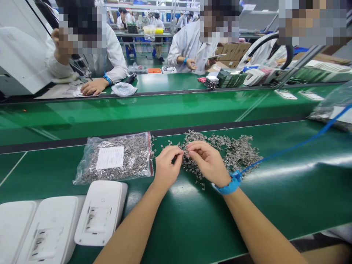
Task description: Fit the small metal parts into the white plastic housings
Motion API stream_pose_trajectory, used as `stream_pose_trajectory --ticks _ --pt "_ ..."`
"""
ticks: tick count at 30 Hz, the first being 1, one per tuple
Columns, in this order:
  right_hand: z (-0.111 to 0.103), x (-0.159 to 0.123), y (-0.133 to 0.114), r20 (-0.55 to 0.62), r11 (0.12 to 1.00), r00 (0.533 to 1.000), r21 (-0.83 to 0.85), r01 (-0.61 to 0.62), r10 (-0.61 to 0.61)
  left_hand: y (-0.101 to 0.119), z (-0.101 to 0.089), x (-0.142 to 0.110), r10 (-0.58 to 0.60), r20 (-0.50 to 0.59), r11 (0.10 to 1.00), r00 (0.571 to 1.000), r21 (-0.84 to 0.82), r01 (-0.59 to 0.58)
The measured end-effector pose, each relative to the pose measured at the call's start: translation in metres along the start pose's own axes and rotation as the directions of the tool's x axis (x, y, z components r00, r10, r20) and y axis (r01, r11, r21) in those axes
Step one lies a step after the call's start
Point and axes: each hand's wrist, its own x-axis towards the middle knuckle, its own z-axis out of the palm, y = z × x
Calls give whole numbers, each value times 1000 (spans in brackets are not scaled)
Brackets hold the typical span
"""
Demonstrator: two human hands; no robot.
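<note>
A loose heap of small metal parts (pixel 233 148) lies on the green table (pixel 192 220) in front of me. My left hand (pixel 166 167) and my right hand (pixel 209 161) meet at the heap's left edge, fingertips pinched together on small metal pieces too tiny to name. A blue wrist strap (pixel 229 185) circles my right wrist, and its blue cord (pixel 297 145) runs off to the upper right. A clear bag of the same metal parts (pixel 118 157), with a white label, lies to the left of my hands.
White plastic housings (pixel 100 212) lie in a row at the lower left. A green conveyor belt (pixel 165 110) runs across behind the heap. Beyond it, people in white coats sit at another bench, with boxes, a plastic bag (pixel 123 89) and stacked parts (pixel 231 77).
</note>
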Motion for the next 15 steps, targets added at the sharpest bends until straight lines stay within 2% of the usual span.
stream_pose_trajectory --ticks 4,7,10,15 --pt "2 -1 -5 98 975 985 158 -155 141 -1 1 -2 62 25 996 998 57 -63" --pt "4 0 -7 118 927 971 293 -234 207 -2 2 -4 143 58 984 988 104 -148" --pt "4 0 -5 106 898 969 365 -247 223 -2 2 -7 170 66 976 983 123 -177" --pt "2 -1 -1 115 895 969 372 -247 219 1 2 -8 106 66 988 992 105 -113"
